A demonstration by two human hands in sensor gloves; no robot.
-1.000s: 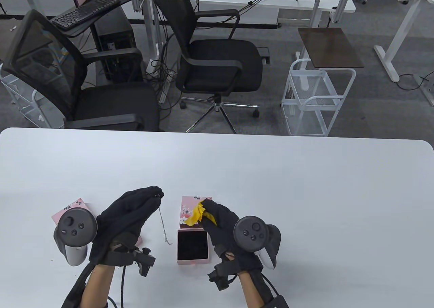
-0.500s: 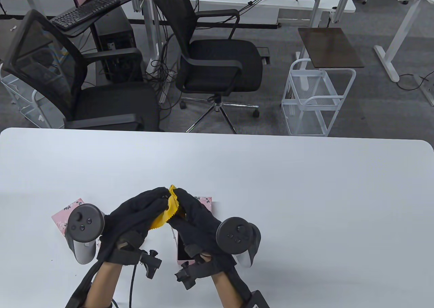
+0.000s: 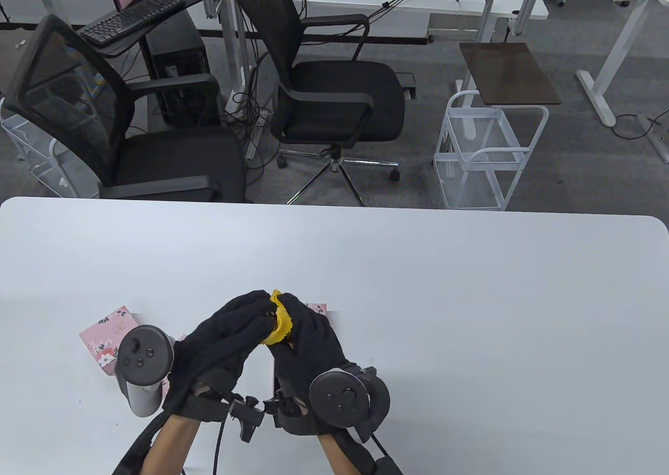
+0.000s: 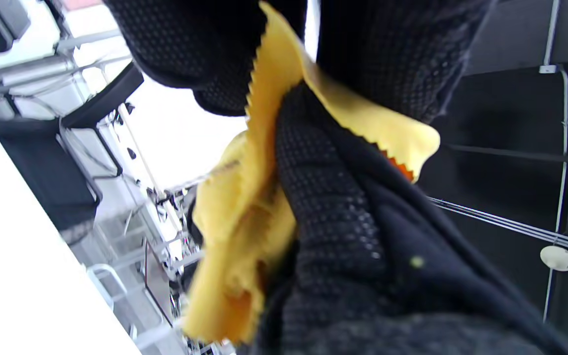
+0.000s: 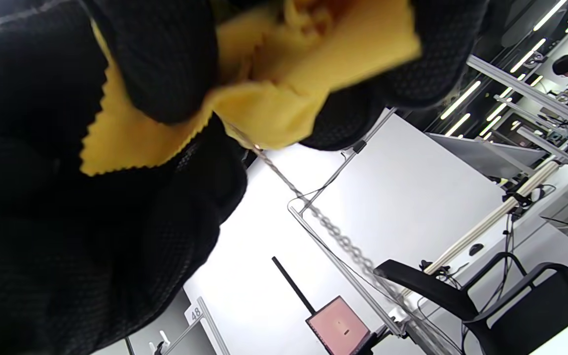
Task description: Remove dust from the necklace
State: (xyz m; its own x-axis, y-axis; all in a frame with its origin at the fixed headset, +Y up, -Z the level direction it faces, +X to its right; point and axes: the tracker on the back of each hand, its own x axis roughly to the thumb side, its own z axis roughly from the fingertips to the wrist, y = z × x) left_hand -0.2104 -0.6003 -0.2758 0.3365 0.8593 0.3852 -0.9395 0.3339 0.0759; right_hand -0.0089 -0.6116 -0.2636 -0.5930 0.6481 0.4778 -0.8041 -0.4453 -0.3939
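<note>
My left hand point(image 3: 258, 305) and right hand point(image 3: 292, 308) meet fingertip to fingertip above the table's near middle. The right hand pinches a yellow cloth point(image 3: 279, 326) and wraps it round the top of the necklace. The left hand's fingertips press against the cloth from the other side, where they pinch the necklace. The table view hides the chain. In the right wrist view the thin silver necklace point(image 5: 333, 229) hangs out from under the yellow cloth point(image 5: 274, 98). The left wrist view shows the cloth point(image 4: 244, 207) bunched between black gloved fingers.
A pink floral box lid point(image 3: 104, 339) lies on the white table point(image 3: 470, 297) left of my left hand. Another pink floral box point(image 3: 317, 308) peeks out behind my right hand. Office chairs and a white wire cart stand beyond the far edge.
My right hand brought the yellow cloth left from over the boxes to the left hand's fingertips and closed it round the hanging chain. Both hands shifted slightly right; the open box is now covered.
</note>
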